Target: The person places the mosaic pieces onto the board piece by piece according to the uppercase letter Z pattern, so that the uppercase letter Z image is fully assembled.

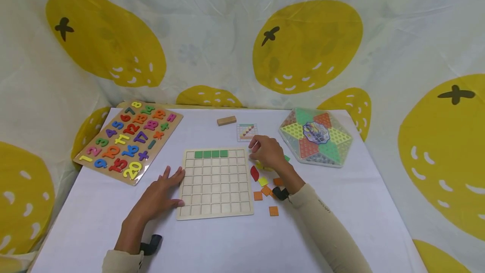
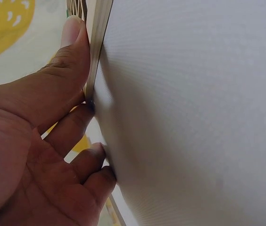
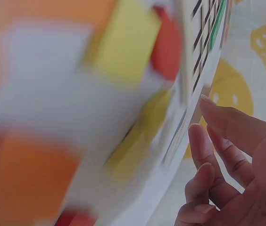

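Observation:
A square wooden grid board (image 1: 216, 187) lies on the table, with several green square tiles (image 1: 215, 154) in its top row. My left hand (image 1: 161, 195) rests at the board's left side, thumb and fingertips touching its edge. Beyond the board's right edge, my right hand (image 1: 268, 153) hovers with bent fingers; in the right wrist view the thumb and fingertips hold nothing visible. Below it lie a red leaf-shaped piece (image 1: 254, 173), a yellow tile (image 1: 263, 182) and several orange tiles (image 1: 258, 196). Yellow and green pieces are partly hidden by the right hand.
A printed pattern card (image 1: 244, 129) and a small wooden block (image 1: 226, 121) lie behind the board. At the left is a number puzzle board (image 1: 151, 161); at the right, a hexagonal game box (image 1: 316, 138). Fruit-patterned cloth (image 1: 212, 45) hangs behind the table.

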Tool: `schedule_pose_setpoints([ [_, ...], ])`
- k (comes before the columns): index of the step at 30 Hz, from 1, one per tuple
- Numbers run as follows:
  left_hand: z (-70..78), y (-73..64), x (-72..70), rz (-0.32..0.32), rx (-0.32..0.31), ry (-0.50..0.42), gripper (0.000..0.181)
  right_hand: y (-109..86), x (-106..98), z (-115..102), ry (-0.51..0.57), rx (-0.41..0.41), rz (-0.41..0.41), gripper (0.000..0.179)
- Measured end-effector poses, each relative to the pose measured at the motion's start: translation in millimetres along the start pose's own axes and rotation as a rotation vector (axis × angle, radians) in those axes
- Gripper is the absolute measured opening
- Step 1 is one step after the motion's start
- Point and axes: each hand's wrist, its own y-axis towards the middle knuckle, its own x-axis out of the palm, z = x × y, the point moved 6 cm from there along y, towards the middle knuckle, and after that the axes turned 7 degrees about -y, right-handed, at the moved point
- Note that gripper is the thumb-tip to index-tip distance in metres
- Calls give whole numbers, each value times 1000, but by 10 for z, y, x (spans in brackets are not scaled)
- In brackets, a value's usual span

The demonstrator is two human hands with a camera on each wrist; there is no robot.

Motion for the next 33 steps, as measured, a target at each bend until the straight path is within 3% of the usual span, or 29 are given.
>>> schedule_pose_setpoints([
  [9,-19,5,-5,-3,-7,-14,104,-191,-253,576,-31,112,1,27],
  [15,-31,6,-7,-9,-11,-14,104,-303,-357,801,-104,139,12,29],
  [26,-55,6,4,-13,-17,-13,105,-329,-365,897,-167,119,39,23],
  [33,-45,12,13,-5,-11,-12,104,-279,-319,731,-132,109,31,19],
])
